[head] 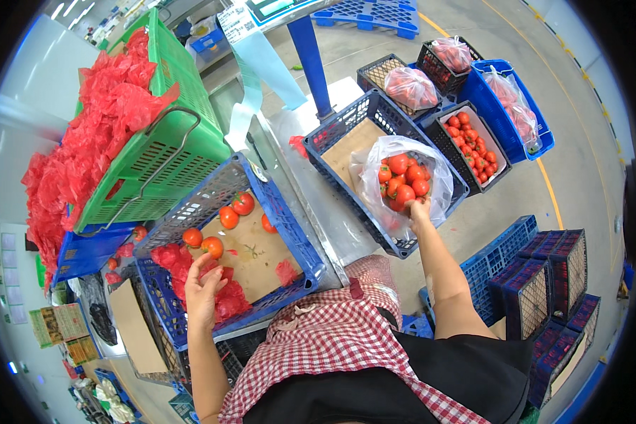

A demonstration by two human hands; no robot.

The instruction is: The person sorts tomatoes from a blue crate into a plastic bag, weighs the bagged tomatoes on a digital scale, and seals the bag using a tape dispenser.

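Note:
My left hand (204, 289) is over the blue plastic crate (291, 222), its fingers apart and holding nothing. Just beyond its fingertips is a red-orange tomato (212, 247); several more tomatoes (229, 217) lie on the crate's cardboard liner (265, 254). Crumpled red plastic film (228, 302) lies under and beside that hand. My right hand (420, 210) reaches into a clear plastic bag (442, 180) of tomatoes (398, 163), with its fingers against a lower tomato (405, 194). Those fingertips are partly hidden, so a grip cannot be made out. The bag sits in a dark crate (344, 199) lined with cardboard.
A green crate (153, 185) heaped with red film (111, 106) stands at left. A blue scale post (310, 66) rises behind the metal table (297, 159), near a hanging label strip (252, 79). At right are a crate of small tomatoes (470, 146), bagged produce (411, 87) and stacked crates (530, 297).

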